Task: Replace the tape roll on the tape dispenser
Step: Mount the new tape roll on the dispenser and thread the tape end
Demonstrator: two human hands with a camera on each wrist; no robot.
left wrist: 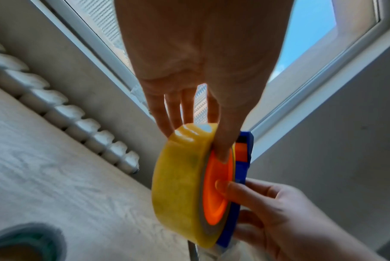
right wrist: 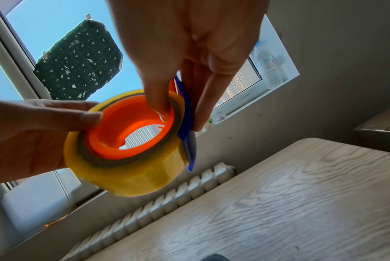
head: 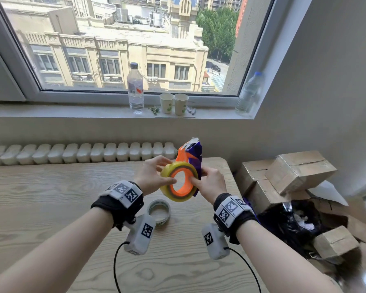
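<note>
A yellow tape roll sits around the orange hub of a blue tape dispenser, held up above the wooden table. My left hand grips the roll, fingers over its rim and thumb on the hub's edge. My right hand pinches the dispenser, thumb inside the hub, fingers behind the blue plate. An empty used tape core lies on the table below.
Cardboard boxes and a dark bag stand off the table's right edge. A radiator runs behind the table. On the windowsill stand two water bottles, two paper cups and small items.
</note>
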